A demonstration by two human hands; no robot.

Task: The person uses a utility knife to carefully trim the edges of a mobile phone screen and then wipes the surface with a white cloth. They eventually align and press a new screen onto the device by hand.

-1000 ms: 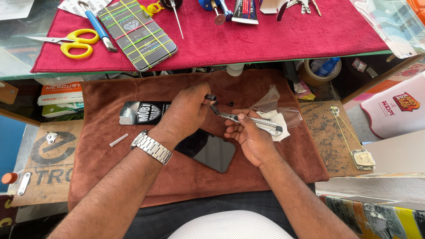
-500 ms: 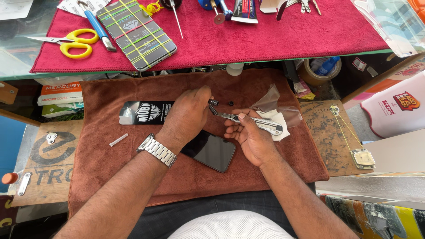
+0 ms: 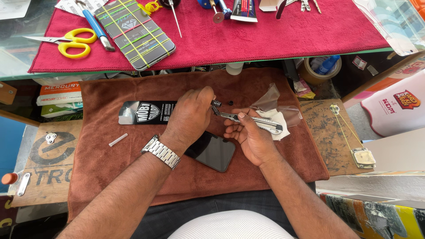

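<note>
Left arm enters from lower left, forearm bare, angled up and to the right, a metal watch at the wrist. Left hand [image 3: 191, 116] is palm down, knuckles raised, fingers [image 3: 204, 95] bunched together in a pinch at their tips. Right arm enters from lower right, forearm bare, angled up and to the left. Right hand [image 3: 251, 135] lies palm up, fingers curled closed, thumb pressed across the top. The two hands sit just beside each other, fingertips nearly meeting.

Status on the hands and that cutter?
Right hand grips utility knife. Left hand pinches small dark part at blade tip. Phone lies beneath, on brown towel.
</note>
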